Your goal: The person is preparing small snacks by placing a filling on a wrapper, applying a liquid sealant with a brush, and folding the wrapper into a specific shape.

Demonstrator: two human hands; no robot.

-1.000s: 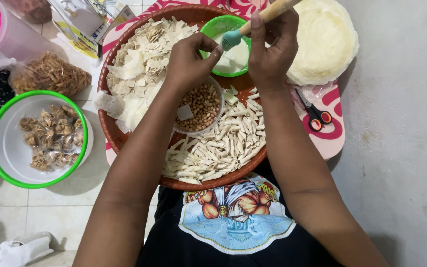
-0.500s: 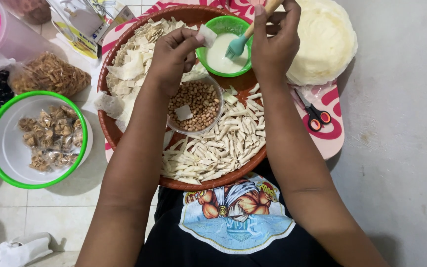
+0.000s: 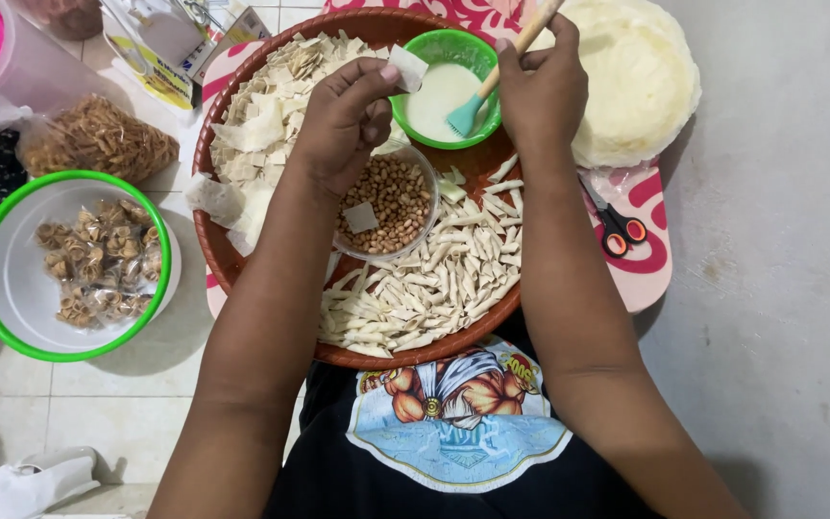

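Observation:
My left hand [image 3: 346, 117] pinches a small white pastry square [image 3: 406, 67] beside the green bowl [image 3: 421, 47] of white paste. My right hand [image 3: 540, 88] grips a wooden-handled brush [image 3: 488, 85], its teal bristles dipped in that paste. Both hands hover over a round brown tray [image 3: 211, 245]. On the tray lie a heap of cut pastry squares [image 3: 261, 115], many rolled pastry sticks [image 3: 434, 284] and a clear bowl of peanuts [image 3: 394, 200].
A green-rimmed white bowl [image 3: 12, 288] with filled folded pieces sits on the left floor. A bag of fried snacks [image 3: 98, 139] lies behind it. Round pastry sheets [image 3: 641, 82] are stacked at the upper right, with scissors [image 3: 617, 229] on a pink board [image 3: 650, 274].
My left hand has lifted from the peanut bowl, bringing a pastry square up to the green bowl. My right hand has tilted the brush down into the paste.

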